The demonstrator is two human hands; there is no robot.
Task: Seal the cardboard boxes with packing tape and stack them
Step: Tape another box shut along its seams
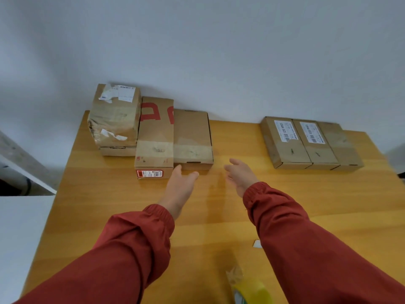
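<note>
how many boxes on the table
7. Far left: a taped box atop a lower box; beside them a red-printed box and a flat box; three boxes in a row at right.

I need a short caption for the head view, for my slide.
Left hand and right hand, both open, reach for a flat taped box on a table; tape roll lies nearer.

Soft even light, faint shadows, blurred stretched edges
</note>
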